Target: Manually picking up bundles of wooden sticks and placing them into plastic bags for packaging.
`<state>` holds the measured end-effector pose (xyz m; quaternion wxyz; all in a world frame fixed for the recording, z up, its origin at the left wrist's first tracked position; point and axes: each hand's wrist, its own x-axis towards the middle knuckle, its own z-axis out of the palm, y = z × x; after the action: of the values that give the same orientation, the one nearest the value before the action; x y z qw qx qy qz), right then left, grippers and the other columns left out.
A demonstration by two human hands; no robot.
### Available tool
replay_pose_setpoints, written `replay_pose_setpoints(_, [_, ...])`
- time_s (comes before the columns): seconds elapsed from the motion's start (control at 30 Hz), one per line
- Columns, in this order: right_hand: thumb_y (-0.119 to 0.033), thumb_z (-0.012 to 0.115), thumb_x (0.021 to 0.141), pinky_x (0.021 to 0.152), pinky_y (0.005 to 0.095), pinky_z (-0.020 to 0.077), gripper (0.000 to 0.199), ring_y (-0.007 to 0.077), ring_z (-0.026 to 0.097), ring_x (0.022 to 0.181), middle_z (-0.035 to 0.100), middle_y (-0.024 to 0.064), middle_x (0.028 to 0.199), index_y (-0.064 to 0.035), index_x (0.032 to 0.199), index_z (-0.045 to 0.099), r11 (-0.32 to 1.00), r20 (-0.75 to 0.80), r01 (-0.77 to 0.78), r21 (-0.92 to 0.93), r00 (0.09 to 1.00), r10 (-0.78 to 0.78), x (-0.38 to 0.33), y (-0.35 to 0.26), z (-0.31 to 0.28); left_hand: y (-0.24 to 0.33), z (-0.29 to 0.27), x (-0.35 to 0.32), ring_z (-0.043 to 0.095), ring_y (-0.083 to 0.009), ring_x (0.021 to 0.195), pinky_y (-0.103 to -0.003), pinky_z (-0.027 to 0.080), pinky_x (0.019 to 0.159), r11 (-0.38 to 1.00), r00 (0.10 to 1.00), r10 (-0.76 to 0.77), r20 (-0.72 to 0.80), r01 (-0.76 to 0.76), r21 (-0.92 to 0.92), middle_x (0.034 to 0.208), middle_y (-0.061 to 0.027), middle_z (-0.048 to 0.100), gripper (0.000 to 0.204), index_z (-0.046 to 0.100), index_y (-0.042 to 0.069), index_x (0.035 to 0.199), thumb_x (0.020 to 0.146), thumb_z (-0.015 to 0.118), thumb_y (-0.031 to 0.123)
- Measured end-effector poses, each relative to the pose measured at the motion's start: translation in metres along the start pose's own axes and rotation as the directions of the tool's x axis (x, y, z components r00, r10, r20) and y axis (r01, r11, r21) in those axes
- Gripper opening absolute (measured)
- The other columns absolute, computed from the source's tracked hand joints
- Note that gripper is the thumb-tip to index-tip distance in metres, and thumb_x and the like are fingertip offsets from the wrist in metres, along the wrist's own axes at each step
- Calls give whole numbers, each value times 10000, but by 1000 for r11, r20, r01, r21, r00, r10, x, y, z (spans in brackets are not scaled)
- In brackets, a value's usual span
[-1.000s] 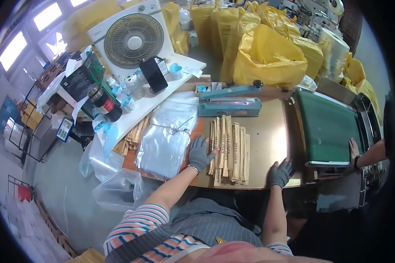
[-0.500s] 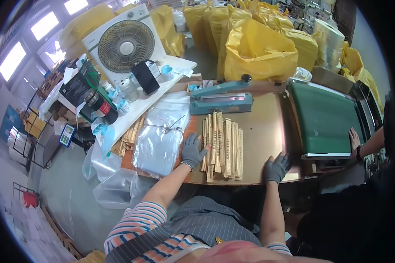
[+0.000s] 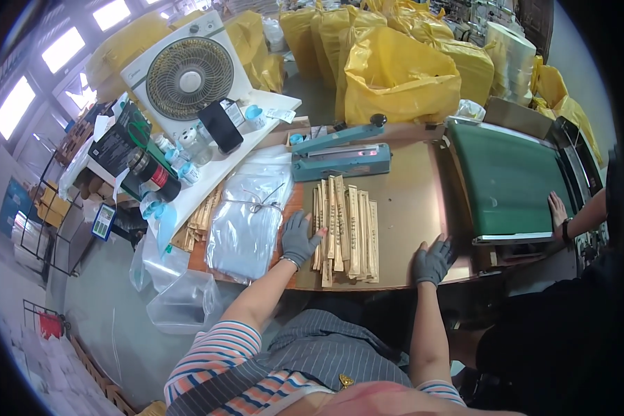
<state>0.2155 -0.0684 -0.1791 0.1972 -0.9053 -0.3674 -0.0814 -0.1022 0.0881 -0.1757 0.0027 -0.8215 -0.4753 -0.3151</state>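
Fingers are resting open and empty, left hand (image 3: 299, 239) at nine o'clock and right hand (image 3: 431, 263) near four, seemingly framing slim paper-sleeved packets (image 3: 353, 234) lying between, any lift calling for inward closing.

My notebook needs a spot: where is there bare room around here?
The brown board looks bare between the packets, teal sealer, green belt and right hand. The belt looks mostly bare too.

Leftward it's crowded: the left hand sits between packets and clear bags; the white shelf holds a fan, phone and cups.
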Motion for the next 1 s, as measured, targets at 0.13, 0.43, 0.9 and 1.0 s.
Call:
replay_pose_setpoints(0.13, [-333, 518, 842, 1098, 472, 181, 607, 351, 275, 1333, 323, 224, 1420, 1, 1330, 381, 1000, 27, -5, 6, 1000, 5, 1, -5, -8, -3, 3, -1, 460, -386, 1158, -449, 350, 990, 1000, 1000, -9, -3, 9, -12, 1240, -242, 497, 602, 555, 4, 1157, 809, 600, 493])
replay_pose_setpoints(0.43, [-341, 466, 866, 1106, 451, 167, 619, 345, 299, 1319, 297, 233, 1433, 2, 1364, 336, 1000, 90, -18, -25, 996, 20, 1, -9, -13, -6, 5, -2, 453, -393, 1165, -467, 340, 994, 999, 1000, -16, -11, 16, -32, 1222, -243, 505, 622, 558, 4, 1151, 802, 592, 519])
replay_pose_setpoints(0.9, [-326, 498, 855, 1099, 451, 185, 603, 338, 298, 1320, 334, 231, 1414, 17, 1336, 379, 999, 65, -22, -43, 998, 25, 1, -13, -19, 0, -3, 1, 442, -363, 1185, -428, 340, 1004, 999, 998, -49, 44, 49, -9, 1262, -216, 482, 644, 551, -3, 1177, 821, 557, 534])
replay_pose_setpoints(1.0, [-329, 497, 855, 1103, 449, 180, 601, 335, 295, 1324, 333, 231, 1415, 19, 1332, 385, 999, 68, -23, -48, 997, 27, 1, -13, -20, 1, -4, 1, 442, -362, 1184, -427, 339, 1005, 999, 999, -38, 39, 39, -23, 1257, -214, 486, 647, 550, -7, 1174, 824, 550, 537])
